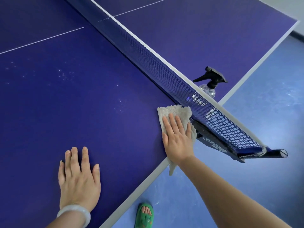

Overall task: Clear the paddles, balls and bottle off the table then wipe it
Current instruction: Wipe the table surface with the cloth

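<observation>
The blue table-tennis table (69,99) fills most of the view. My right hand (177,137) lies flat with straight fingers on a beige fluffy cloth (172,111), pressing it onto the table near the side edge, right beside the net (158,66). One corner of the cloth hangs over the edge. My left hand (79,176) rests flat on the table, fingers spread, holding nothing. A clear spray bottle with a black trigger head (211,81) stands on the far half, behind the net, close to the edge. Small droplets speckle the near half.
The net's clamp and post (263,153) stick out past the table's side, just right of my right hand. Blue floor (246,129) lies to the right. My foot in a green slipper (144,214) stands by the white table edge.
</observation>
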`<state>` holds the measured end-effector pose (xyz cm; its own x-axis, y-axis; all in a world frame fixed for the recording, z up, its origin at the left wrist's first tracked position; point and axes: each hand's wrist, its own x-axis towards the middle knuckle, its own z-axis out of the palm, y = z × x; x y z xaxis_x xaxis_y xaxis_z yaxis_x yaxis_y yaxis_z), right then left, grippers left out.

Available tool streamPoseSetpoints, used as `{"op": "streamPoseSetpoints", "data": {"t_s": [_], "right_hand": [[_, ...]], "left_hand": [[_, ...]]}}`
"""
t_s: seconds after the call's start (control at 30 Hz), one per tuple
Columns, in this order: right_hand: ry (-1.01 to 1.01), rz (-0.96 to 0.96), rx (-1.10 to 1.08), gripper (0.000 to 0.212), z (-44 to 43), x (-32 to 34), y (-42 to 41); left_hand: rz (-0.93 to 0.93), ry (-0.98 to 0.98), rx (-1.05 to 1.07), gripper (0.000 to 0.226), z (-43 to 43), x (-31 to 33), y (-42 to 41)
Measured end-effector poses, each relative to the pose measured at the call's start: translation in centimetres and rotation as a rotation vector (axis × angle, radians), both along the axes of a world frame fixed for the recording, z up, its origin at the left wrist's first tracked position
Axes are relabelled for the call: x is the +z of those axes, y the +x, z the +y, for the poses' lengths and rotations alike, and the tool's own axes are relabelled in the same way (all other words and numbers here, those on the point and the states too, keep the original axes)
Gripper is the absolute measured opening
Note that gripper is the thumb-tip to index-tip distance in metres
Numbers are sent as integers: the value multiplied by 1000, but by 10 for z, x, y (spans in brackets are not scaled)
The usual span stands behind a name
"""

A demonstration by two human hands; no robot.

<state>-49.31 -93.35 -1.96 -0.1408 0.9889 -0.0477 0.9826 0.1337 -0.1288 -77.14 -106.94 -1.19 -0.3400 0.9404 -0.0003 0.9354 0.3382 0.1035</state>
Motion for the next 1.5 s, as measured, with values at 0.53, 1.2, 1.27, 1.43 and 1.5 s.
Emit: {"op": "streamPoseSetpoints", "data": {"t_s": [0.53, 1.2, 1.27, 1.43, 1.5], "right_hand": [[-85, -34, -179, 58, -13, -3, -19], [-63, 56, 13, 59, 36, 5, -80], [-65, 54, 238, 58, 17, 6, -83], [-54, 127, 174, 55, 38, 7, -29], [-47, 110, 15, 55, 60, 9, -22]], "left_hand": [[0, -8, 2, 69, 0, 4, 2], [7, -14, 8, 69, 2, 1, -1], [0, -10, 5, 71, 3, 2, -1], [-10, -31, 3, 65, 3, 1, -2], [-5, -43, 3, 65, 2, 1, -3]]}}
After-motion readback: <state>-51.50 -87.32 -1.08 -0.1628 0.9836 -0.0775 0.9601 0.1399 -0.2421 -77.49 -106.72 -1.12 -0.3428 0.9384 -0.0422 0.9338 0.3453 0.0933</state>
